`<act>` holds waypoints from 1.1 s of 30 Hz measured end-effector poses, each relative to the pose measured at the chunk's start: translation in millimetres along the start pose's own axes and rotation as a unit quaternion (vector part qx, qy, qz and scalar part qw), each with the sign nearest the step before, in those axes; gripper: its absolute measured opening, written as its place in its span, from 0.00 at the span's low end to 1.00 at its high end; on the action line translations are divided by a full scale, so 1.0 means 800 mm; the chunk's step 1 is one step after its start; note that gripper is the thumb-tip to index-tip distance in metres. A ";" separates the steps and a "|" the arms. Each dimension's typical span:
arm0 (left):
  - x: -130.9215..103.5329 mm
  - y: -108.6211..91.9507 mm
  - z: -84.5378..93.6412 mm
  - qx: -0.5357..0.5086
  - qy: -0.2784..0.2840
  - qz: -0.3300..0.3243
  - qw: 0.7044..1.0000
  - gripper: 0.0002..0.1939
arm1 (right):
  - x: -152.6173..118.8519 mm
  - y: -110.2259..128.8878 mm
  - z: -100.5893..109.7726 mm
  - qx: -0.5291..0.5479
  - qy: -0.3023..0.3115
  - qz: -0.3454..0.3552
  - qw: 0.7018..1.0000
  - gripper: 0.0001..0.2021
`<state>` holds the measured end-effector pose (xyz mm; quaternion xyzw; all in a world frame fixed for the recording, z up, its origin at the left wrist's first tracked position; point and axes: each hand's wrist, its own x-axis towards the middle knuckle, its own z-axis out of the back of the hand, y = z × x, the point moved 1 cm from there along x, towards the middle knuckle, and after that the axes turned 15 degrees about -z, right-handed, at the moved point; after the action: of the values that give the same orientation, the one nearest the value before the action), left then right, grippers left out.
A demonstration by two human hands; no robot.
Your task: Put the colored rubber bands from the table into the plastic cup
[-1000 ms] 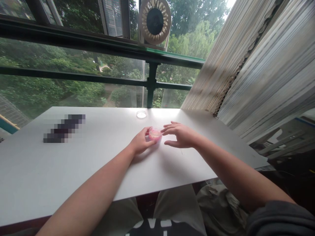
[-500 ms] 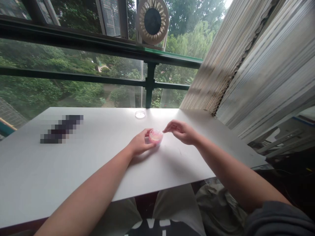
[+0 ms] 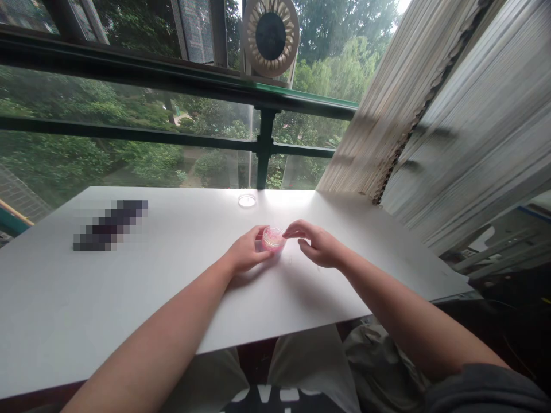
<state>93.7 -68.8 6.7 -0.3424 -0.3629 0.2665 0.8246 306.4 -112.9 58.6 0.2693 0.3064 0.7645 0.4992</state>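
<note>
On the white table, my left hand (image 3: 248, 250) is wrapped around the left side of a small round clear jar (image 3: 274, 241) with pink contents. Its top is uncovered. From the right, my right hand (image 3: 316, 242) reaches over with its fingers stretched toward the jar's rim and the thumb apart below them. The fingertips are at the rim; whether they touch it I cannot tell. Behind the jar lies a clear round lid (image 3: 247, 201), flat on the table.
The white table (image 3: 150, 298) ends at its front edge above my lap. A pixelated dark object (image 3: 111, 225) lies at the left. A round fan (image 3: 271, 38) stands on the window rail, and a striped curtain (image 3: 357, 137) hangs at the right.
My right hand has come slightly lower, and its fingers have straightened and moved over the jar's right rim. The left hand keeps its hold on the jar.
</note>
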 end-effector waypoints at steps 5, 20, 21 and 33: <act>0.000 0.002 -0.001 -0.008 -0.003 0.007 1.000 0.36 | -0.012 0.001 0.010 -0.022 0.005 -0.009 1.000 0.23; 0.002 0.009 0.000 0.005 0.010 0.016 1.000 0.37 | -0.058 -0.044 0.037 -0.296 0.089 -0.097 0.946 0.22; 0.002 0.009 0.000 0.006 0.009 0.015 1.000 0.37 | -0.056 -0.046 0.032 -0.292 0.086 -0.087 0.949 0.20; 0.002 0.009 0.000 0.011 0.011 0.013 1.000 0.37 | -0.030 -0.052 0.001 -0.266 0.027 0.000 0.963 0.06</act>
<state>93.0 -63.2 2.0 -0.3415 -0.3459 0.2775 0.8287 340.2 -122.4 25.9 0.1056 0.1051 0.8253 0.5447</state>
